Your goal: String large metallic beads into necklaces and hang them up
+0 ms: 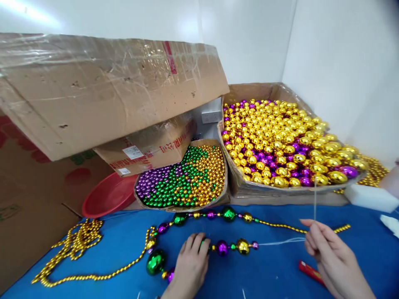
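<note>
While boxes [252, 193] line far edge, beads [243, 246] and blue cloth [271, 270] separate hands [191, 259] [332, 253]

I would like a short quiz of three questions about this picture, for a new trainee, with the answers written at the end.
1. True or false: the left hand covers part of the strand.

2. Choose one. The right hand holds:
a) the red basin
b) the white string
c) a cardboard flap

3. Complete the sentence: the rightmost box is filled mostly with ____ beads, with some purple ones among them.

Key: 1. True; 2. b; 3. gold.
</note>
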A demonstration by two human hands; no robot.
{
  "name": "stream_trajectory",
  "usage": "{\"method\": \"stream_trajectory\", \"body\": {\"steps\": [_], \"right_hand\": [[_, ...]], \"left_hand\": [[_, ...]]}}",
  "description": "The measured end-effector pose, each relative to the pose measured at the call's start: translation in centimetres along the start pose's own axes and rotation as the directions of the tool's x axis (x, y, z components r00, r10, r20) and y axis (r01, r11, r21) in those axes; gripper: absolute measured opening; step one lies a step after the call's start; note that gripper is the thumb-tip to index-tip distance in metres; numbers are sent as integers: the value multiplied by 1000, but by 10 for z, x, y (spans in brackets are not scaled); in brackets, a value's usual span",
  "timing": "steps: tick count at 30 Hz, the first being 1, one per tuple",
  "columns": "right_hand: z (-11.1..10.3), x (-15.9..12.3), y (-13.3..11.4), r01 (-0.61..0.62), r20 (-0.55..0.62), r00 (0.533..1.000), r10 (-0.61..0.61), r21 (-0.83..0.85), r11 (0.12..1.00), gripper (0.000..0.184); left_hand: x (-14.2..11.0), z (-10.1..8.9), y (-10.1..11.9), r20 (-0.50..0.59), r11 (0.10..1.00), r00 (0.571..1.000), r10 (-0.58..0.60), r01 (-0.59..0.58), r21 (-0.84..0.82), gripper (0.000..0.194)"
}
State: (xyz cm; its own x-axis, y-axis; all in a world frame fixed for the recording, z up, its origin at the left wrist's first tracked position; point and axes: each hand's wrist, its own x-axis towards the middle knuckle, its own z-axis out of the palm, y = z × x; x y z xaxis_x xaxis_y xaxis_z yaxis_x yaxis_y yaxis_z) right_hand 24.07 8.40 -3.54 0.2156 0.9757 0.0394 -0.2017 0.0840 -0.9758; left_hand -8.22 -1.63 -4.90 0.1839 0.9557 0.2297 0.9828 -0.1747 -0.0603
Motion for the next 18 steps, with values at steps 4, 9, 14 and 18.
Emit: {"method": "stream_trajectory", "body": {"steps": [4, 9, 14, 18], "right_hand": [[18, -1, 9, -118, 18, 993, 116, 207, 971, 32], [16, 6, 13, -115, -26, 992, 127, 286, 951, 28], [3, 16, 6, -51, -121, 988, 95, 324, 945, 24], [9, 11, -5, -28, -103, 993, 61, 299, 954, 23]], "left_hand": [[-5, 0, -17, -5, 997, 999, -32, 32, 66, 44], [0, -1, -22, 5, 995, 999, -48, 48, 85, 50], [7, 1, -18, 22, 997, 999, -41, 39, 60, 51], [8, -10, -14, 31, 999, 999, 36, -35, -20, 53]]}}
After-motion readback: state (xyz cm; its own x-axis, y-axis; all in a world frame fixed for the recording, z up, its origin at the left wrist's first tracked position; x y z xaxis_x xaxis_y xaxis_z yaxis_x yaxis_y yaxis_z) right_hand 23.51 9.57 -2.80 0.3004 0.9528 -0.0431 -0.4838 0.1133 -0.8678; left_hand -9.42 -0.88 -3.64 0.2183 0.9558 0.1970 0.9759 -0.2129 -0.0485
